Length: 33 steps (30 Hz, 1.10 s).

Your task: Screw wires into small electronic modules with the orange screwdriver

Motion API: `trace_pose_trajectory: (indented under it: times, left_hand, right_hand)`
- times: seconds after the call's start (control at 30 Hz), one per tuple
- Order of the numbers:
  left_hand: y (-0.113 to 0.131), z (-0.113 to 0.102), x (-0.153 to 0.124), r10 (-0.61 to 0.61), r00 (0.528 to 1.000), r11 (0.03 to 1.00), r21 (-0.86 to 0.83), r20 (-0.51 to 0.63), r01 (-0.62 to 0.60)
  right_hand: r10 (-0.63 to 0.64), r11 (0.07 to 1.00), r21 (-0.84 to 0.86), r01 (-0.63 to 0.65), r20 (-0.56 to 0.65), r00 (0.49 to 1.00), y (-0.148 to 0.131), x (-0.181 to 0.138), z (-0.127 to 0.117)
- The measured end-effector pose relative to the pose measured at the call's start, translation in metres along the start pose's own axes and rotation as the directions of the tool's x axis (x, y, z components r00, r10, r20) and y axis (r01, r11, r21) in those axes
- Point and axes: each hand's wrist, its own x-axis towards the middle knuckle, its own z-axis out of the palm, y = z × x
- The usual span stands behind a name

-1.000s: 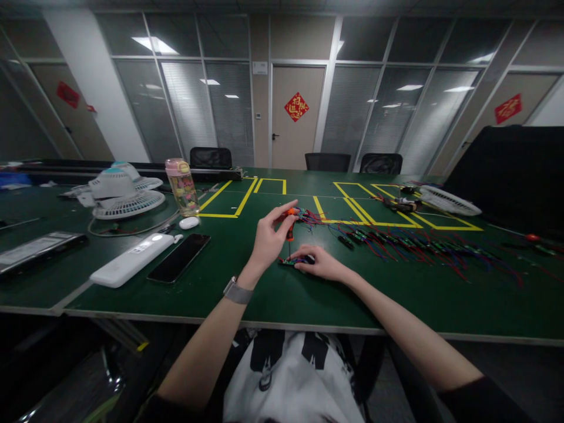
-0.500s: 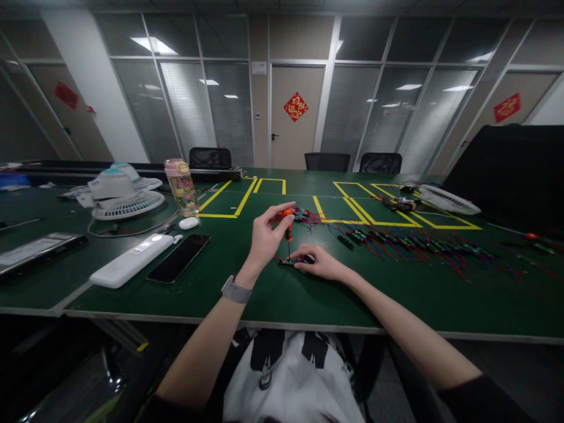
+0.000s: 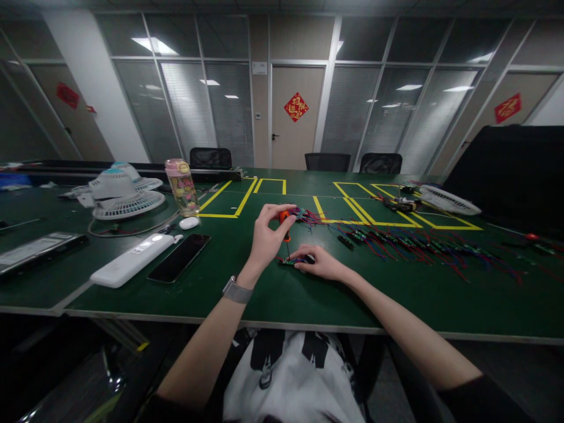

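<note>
My left hand [image 3: 269,232] is closed around the orange handle of a screwdriver [image 3: 287,238], held nearly upright. Its thin shaft points down and the tip meets a small green circuit board [image 3: 287,262] on the table. With bent fingers, my right hand [image 3: 324,262] grips the right end of that board and holds it against the table top. Red and blue wires and a dark part show by those fingers; the rest of the board is hidden under them. Just beyond my left hand lies a bunch of wired circuit boards [image 3: 304,215].
Several wired boards [image 3: 409,241] lie in a row across the green table [image 3: 282,302] on the right. To the left are a black phone [image 3: 180,258], a long white device [image 3: 132,260], a water bottle [image 3: 182,189] and white fans [image 3: 126,194]. A black screen stands far right.
The screwdriver's handle has tilted slightly to the left in my left hand, its tip staying at the board. My right hand and the board look unmoved.
</note>
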Motion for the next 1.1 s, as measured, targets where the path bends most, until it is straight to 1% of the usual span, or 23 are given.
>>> trace_pose_trajectory:
  times: [0.07, 0.1, 0.2, 0.27, 0.3, 0.4, 0.43, 0.5, 0.6, 0.63, 0.7, 0.8, 0.87, 0.9, 1.0, 1.03, 1.1]
  left_hand:
    - [0.0010, -0.0004, 0.0000, 0.013, 1.000, 0.999, 0.052, -0.022, -0.012]
    - [0.0014, -0.0004, 0.0001, 0.008, 1.000, 0.999, 0.033, -0.011, -0.007]
    - [0.0015, 0.0003, 0.0002, -0.030, 0.998, 0.993, -0.115, 0.063, 0.037]
    - [0.0005, 0.0006, 0.0000, -0.034, 0.997, 0.989, -0.138, 0.066, 0.043]
    - [-0.0003, 0.0005, -0.0002, -0.025, 0.999, 0.994, -0.103, 0.041, 0.030]
    - [-0.0018, -0.0004, -0.0003, 0.025, 0.998, 0.997, 0.078, -0.054, -0.021]
    - [-0.0020, -0.0006, -0.0002, 0.031, 0.997, 0.995, 0.102, -0.069, -0.024]
    - [-0.0016, -0.0007, 0.0002, 0.013, 0.999, 0.999, 0.044, -0.045, -0.011]
    - [-0.0002, 0.0000, 0.0003, -0.056, 0.997, 0.987, -0.144, 0.059, 0.064]
    - [0.0001, 0.0002, 0.0002, -0.070, 0.995, 0.983, -0.164, 0.077, 0.082]
    - [0.0003, 0.0002, -0.0002, -0.059, 0.997, 0.992, -0.110, 0.044, 0.063]
    - [-0.0003, -0.0004, -0.0005, 0.008, 0.998, 0.998, 0.059, -0.062, -0.004]
    - [-0.0006, -0.0007, -0.0001, 0.019, 0.996, 0.997, 0.079, -0.083, -0.013]
    - [-0.0006, -0.0006, 0.0001, 0.009, 0.998, 0.999, 0.044, -0.064, -0.006]
    - [0.0000, 0.0005, 0.0001, -0.055, 0.997, 0.990, -0.124, 0.052, 0.061]
    - [0.0003, 0.0009, -0.0003, -0.065, 0.996, 0.987, -0.143, 0.069, 0.074]
    - [0.0003, 0.0014, -0.0014, -0.051, 0.998, 0.995, -0.081, 0.021, 0.053]
  right_hand:
    - [0.004, 1.000, -0.006, -0.004, 0.000, 1.000, 0.0012, 0.0002, 0.0002]
    - [0.004, 1.000, -0.005, -0.004, 0.000, 1.000, 0.0017, 0.0003, 0.0003]
    - [-0.004, 1.000, 0.002, 0.004, 0.002, 1.000, 0.0023, 0.0004, 0.0003]
    - [-0.005, 1.000, 0.003, 0.005, 0.005, 1.000, 0.0022, 0.0003, 0.0002]
    - [-0.003, 1.000, 0.001, 0.003, 0.006, 1.000, 0.0020, 0.0003, 0.0001]
    - [0.003, 1.000, -0.009, -0.003, 0.007, 1.000, 0.0014, 0.0003, -0.0001]
    - [0.001, 1.000, -0.009, -0.001, 0.007, 1.000, 0.0012, 0.0003, -0.0002]
    - [-0.005, 1.000, -0.009, 0.005, 0.006, 1.000, 0.0009, 0.0003, -0.0003]
    - [-0.010, 1.000, -0.015, 0.010, 0.005, 1.000, 0.0007, 0.0002, -0.0005]
    - [-0.009, 1.000, -0.018, 0.009, 0.006, 1.000, 0.0007, 0.0002, -0.0005]
    - [-0.008, 1.000, -0.023, 0.008, 0.008, 1.000, 0.0007, 0.0002, -0.0006]
    - [-0.003, 1.000, -0.023, 0.003, 0.012, 1.000, 0.0004, 0.0002, -0.0007]
    - [-0.001, 1.000, -0.018, 0.001, 0.013, 1.000, -0.0003, 0.0003, -0.0008]
    - [-0.001, 1.000, -0.014, 0.002, 0.012, 1.000, -0.0006, 0.0004, -0.0008]
    - [-0.010, 1.000, -0.010, 0.010, 0.007, 1.000, -0.0013, 0.0004, -0.0009]
    - [-0.011, 1.000, -0.010, 0.011, 0.005, 1.000, -0.0014, 0.0004, -0.0009]
    - [-0.008, 1.000, -0.012, 0.008, 0.004, 1.000, -0.0013, 0.0003, -0.0007]
